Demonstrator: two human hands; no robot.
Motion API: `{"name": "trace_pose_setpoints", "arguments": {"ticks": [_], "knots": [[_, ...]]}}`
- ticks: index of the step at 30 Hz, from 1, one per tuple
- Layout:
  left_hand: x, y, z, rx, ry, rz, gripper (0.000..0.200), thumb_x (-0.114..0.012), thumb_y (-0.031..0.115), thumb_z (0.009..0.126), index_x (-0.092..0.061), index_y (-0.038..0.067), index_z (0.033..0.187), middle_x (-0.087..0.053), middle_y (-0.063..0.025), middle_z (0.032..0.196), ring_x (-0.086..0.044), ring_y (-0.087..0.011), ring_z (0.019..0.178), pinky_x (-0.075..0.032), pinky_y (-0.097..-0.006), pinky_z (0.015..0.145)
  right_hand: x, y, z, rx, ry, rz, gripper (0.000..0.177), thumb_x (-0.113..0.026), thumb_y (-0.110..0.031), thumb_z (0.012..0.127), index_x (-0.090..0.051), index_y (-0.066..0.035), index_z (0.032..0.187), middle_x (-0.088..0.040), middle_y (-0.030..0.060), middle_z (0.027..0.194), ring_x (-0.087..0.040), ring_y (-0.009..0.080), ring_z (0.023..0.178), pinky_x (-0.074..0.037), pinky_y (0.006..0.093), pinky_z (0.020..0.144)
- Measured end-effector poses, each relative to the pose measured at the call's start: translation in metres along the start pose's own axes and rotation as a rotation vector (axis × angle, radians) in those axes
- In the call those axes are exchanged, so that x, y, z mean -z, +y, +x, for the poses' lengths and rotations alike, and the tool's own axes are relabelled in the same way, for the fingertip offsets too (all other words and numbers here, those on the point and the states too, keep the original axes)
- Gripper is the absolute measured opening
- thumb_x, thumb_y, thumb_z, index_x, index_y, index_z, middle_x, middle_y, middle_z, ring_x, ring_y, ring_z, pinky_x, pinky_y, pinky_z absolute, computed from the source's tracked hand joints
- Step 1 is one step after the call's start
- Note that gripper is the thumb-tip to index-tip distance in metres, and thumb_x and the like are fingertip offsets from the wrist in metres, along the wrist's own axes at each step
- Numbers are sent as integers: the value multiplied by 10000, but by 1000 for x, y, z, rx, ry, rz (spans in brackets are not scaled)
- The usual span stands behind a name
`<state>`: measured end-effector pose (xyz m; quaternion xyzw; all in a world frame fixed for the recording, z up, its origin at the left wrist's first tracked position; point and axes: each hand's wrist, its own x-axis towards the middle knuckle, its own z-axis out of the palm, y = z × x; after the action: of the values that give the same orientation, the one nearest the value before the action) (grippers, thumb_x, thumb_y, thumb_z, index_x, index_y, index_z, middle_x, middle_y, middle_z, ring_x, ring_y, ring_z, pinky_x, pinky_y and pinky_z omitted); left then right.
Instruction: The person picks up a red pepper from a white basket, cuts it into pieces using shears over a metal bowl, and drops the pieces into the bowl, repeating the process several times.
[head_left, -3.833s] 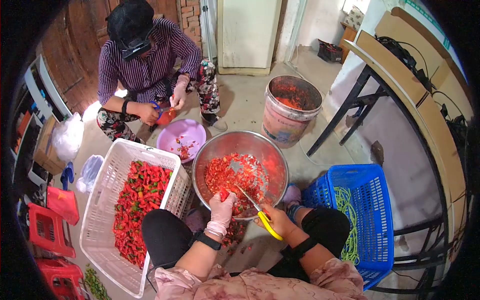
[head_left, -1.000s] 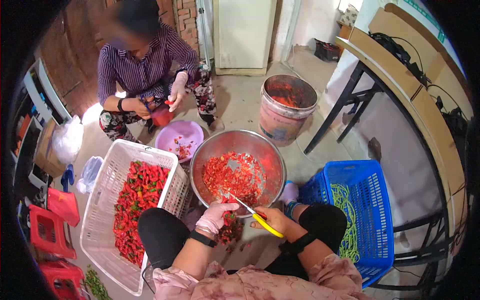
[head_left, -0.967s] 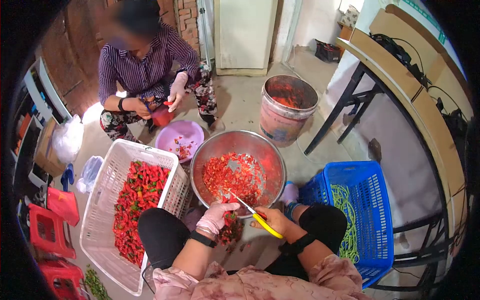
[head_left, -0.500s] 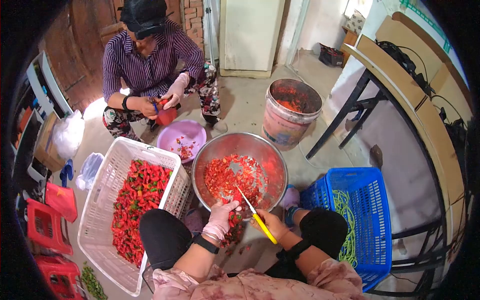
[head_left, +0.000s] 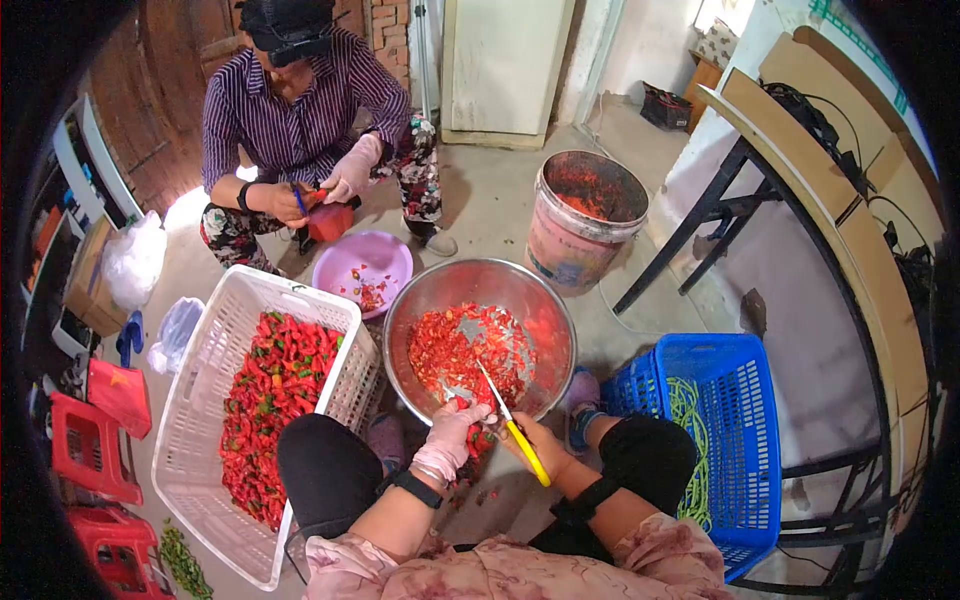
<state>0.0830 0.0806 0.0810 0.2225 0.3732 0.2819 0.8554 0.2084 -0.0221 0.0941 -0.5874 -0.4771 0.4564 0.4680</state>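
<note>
My gloved left hand (head_left: pixel 445 447) is closed around red chili peppers (head_left: pixel 485 398) at the near rim of a steel bowl (head_left: pixel 562 335). Beside it, my right hand (head_left: pixel 540 450) grips yellow-handled scissors (head_left: pixel 527 450). One blade points up and left over the bowl, close to the peppers; the other blade is hidden. Chopped red chili (head_left: pixel 450 345) covers much of the bowl's bottom. Below my left hand, more red peppers show in shadow between my legs, partly covered by my hands.
A white crate (head_left: pixel 190 440) of whole peppers (head_left: pixel 265 420) stands left, a blue basket (head_left: pixel 750 450) with green string right. Ahead are a pink basin (head_left: pixel 390 250) and a stained bucket (head_left: pixel 570 240). A co-worker (head_left: pixel 300 120) sits opposite, hands on a red item and something blue.
My left hand has risen slightly toward the bowl with the peppers. The scissors have shifted slightly up, their visible blade still over the bowl. The co-worker's hands have moved slightly.
</note>
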Motion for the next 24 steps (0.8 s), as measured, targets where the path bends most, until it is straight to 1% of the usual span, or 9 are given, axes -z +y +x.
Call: {"name": "trace_pose_setpoints", "arguments": {"ticks": [2,4,8,10,13,20,21,23,24], "knots": [[5,-4,6,-4,-5,27,180,-580,-18,761,-544,37,929,-609,-63,805,-588,-179,700,-475,-291,677,2,-8,-1,10,19,-32,354,-553,-294,850,-469,-33,1073,-562,46,892,-498,98,784,-418,250,724],[3,-2,5,-29,18,43,173,-578,-19,762,-545,33,923,-607,-63,797,-589,-180,691,-480,-290,663,8,-24,-1,-159,1,-184,243,-565,-178,839,-487,-24,1010,-502,29,800,-453,75,714,-410,235,642],[4,2,9,-67,47,-16,152,-568,-22,768,-548,28,910,-604,-66,782,-594,-180,672,-493,-282,611,15,13,1,-96,31,-323,278,-575,-197,833,-464,-23,1019,-496,46,782,-444,81,679,-410,237,619],[0,5,7,-95,70,4,134,-576,-12,768,-549,27,894,-600,-62,776,-589,-172,652,-477,-265,567,12,14,3,-20,36,-240,380,-611,-315,799,-462,-35,1007,-570,89,804,-554,152,720,-436,294,636],[-1,3,5,-106,80,20,112,-582,1,772,-551,27,876,-597,-56,769,-584,-162,629,-458,-247,518,14,-16,-1,-82,-50,-283,400,-620,-258,796,-420,-27,1056,-545,95,829,-538,157,722,-442,298,651],[-6,3,2,-49,33,-4,99,-583,17,780,-555,40,872,-593,-40,763,-586,-153,643,-449,-248,502,7,-13,-2,-71,48,-504,428,-638,-318,771,-443,-33,1025,-589,162,795,-609,243,736,-463,345,645],[-4,2,3,-47,33,-5,99,-583,17,780,-555,40,872,-593,-40,763,-586,-153,643,-449,-248,502,7,-11,-2,-58,67,-490,421,-641,-331,767,-461,-33,1005,-585,157,753,-604,238,696,-461,342,628],[1,0,7,-37,32,46,158,-574,0,771,-547,48,919,-601,-55,815,-591,-175,707,-489,-303,644,9,-9,-2,-48,88,-475,416,-644,-344,762,-479,-33,984,-582,151,711,-599,232,657,-458,339,610],[3,0,9,-32,33,47,158,-574,0,771,-547,48,919,-601,-55,815,-591,-175,707,-489,-303,644,11,-12,-1,-53,84,-441,407,-652,-344,756,-494,-29,961,-582,145,702,-591,226,645,-455,329,606]]}}
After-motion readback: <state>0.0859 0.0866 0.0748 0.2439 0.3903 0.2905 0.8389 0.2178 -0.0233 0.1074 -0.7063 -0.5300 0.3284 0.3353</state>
